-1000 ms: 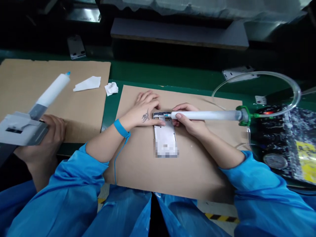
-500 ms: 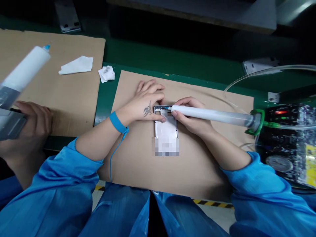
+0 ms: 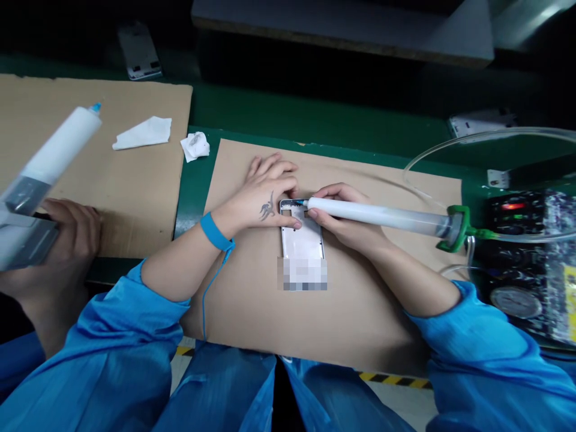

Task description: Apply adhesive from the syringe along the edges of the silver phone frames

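Fingers [image 3: 324,218] snug around white syringe [image 3: 382,215]

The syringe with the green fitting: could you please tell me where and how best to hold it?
I would probably pinch the syringe by the front of its barrel, just behind the blue tip, coming from the right: the barrel is long and slim, its tip points left, and the green fitting and clear hose occupy its rear.

white paper strip [image 3: 143,133] on left cardboard sheet [image 3: 148,186] | crumpled tissue [image 3: 195,146] on green bench [image 3: 270,120] | grey ledge [image 3: 342,33] behind
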The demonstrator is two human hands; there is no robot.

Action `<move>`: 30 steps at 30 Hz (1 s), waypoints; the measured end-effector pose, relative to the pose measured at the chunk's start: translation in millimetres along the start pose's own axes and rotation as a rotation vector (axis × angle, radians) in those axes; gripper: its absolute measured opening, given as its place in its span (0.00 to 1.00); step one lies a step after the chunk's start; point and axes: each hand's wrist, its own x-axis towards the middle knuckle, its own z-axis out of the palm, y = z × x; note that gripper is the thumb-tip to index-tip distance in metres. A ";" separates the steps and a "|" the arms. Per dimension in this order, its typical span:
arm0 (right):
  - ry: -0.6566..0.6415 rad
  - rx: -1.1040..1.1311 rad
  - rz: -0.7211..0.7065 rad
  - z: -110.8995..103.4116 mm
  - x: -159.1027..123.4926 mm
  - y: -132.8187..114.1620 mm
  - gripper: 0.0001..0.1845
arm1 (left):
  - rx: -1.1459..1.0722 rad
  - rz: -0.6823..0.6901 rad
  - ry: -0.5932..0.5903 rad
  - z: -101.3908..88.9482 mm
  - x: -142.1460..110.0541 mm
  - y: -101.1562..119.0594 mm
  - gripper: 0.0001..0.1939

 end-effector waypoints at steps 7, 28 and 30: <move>-0.041 0.022 0.018 -0.4 1.2 3.4 0.17 | 0.019 0.010 0.005 -0.9 -1.3 -1.6 0.34; -0.017 -0.010 0.021 -2.7 0.4 2.0 0.15 | 0.000 0.007 -0.001 -0.6 0.0 -0.1 0.33; -0.016 -0.031 0.045 -3.1 0.2 1.1 0.17 | 0.004 0.012 -0.005 -0.4 0.1 -0.1 0.32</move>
